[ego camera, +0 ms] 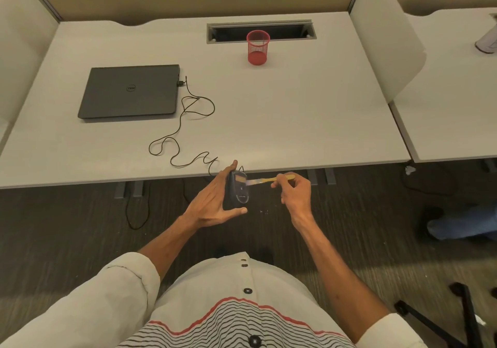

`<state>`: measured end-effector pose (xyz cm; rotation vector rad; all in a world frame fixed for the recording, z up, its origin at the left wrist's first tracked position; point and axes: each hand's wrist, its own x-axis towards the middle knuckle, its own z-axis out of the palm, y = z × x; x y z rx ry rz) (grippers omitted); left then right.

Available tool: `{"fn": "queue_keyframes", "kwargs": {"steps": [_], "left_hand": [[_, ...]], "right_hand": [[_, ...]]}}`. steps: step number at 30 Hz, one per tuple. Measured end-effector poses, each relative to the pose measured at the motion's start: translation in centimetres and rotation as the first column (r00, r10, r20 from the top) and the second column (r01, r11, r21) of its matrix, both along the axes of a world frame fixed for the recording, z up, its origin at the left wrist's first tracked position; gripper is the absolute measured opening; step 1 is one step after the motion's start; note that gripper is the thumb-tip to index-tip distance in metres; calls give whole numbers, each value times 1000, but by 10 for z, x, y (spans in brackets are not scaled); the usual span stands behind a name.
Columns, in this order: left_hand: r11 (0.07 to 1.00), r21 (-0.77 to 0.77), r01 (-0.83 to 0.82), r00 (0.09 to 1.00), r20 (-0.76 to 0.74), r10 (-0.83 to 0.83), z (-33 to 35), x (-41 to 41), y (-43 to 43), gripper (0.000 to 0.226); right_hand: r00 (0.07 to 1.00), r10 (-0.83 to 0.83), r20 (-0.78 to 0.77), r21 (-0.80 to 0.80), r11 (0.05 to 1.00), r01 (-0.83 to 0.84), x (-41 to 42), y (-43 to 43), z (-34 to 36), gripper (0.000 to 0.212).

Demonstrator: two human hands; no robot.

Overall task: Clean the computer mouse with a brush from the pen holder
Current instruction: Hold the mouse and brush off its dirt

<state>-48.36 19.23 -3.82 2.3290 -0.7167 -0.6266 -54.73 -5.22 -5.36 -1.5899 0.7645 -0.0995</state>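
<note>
My left hand (212, 202) grips a black wired computer mouse (238, 190), held on its side just below the desk's front edge with its underside turned to the right. My right hand (294, 190) pinches a yellow-handled brush (266, 180). The brush's blurred head touches the upper part of the mouse's underside. A red mesh pen holder (258, 47) stands upright near the back of the white desk (295, 111) and looks empty from here.
A shut dark laptop (131, 90) lies at the desk's left. The mouse's black cable (185, 121) loops from it to the front edge. A cable slot (261, 31) is behind the pen holder. White dividers flank the desk. Another person's leg (462, 224) is at right.
</note>
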Motion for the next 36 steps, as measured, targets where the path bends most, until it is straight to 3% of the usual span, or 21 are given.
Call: {"fn": "queue_keyframes", "kwargs": {"steps": [5,14,18,23,26,32,34,36], "left_hand": [[1000,-9,5,1000,12,-5,0,3,-2,130],[1000,-15,-9,1000,3,9,-2,4,4,131],[1000,-17,-7,1000,2,7,-3,4,7,131],[1000,-27,7,1000,19,-6,-3,4,8,131],[1000,-29,1,1000,16,0,-3,5,9,130],[1000,-13,-28,1000,-12,28,-5,4,15,130],[999,-10,-36,999,-16,35,-6,4,16,131],[999,-12,-33,999,-20,33,-6,4,16,131]], "right_hand": [[985,147,88,86,984,-154,1,13,1,17],[993,36,-114,-80,996,-45,-9,-6,-13,22],[1000,26,13,19,999,-27,-7,-4,-4,20],[985,134,107,123,982,-147,-2,12,2,16],[983,169,68,80,981,-175,-4,19,1,18],[980,92,-179,-152,981,-119,-7,8,-5,24],[984,67,-166,-182,978,-97,-6,6,-3,24],[995,55,-88,-116,991,-65,-3,9,2,25]]}}
